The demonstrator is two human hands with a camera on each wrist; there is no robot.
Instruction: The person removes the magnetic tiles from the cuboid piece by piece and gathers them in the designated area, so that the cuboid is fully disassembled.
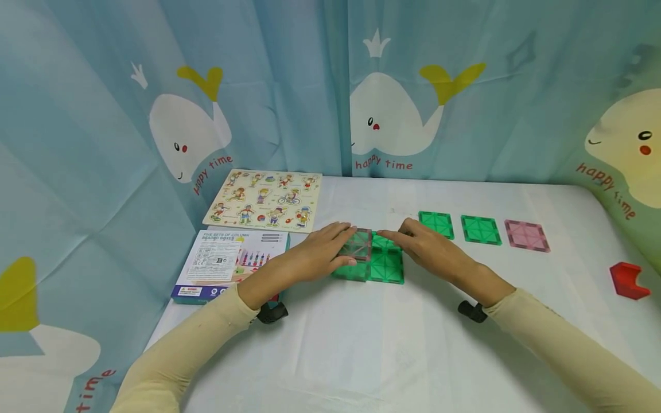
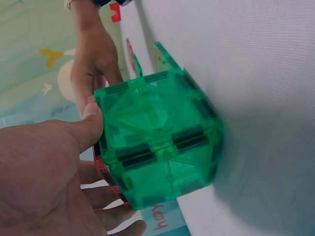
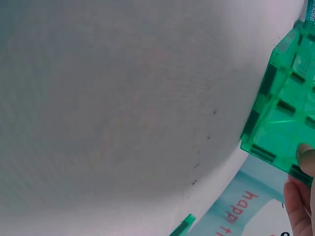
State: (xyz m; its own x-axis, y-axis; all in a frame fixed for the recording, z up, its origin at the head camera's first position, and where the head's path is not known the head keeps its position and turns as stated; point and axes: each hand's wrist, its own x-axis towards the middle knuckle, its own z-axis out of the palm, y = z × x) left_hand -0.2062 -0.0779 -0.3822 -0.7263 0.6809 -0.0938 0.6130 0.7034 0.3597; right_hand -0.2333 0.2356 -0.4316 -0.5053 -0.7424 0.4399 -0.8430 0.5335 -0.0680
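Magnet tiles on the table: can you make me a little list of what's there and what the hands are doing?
Left hand: fingers lie on the pink tile
Right hand: fingertips touch the green tiles
Loose tiles: two green, one pink, in a row
Left side: picture puzzle board, blue box
Right side: red block
Surface: white table

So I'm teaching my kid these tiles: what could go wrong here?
The tile block is held only by fingertips, left hand and right hand on top; uneven pressure may collapse it. The pink top tile could slip off. A sleeve might drag the loose green tile.
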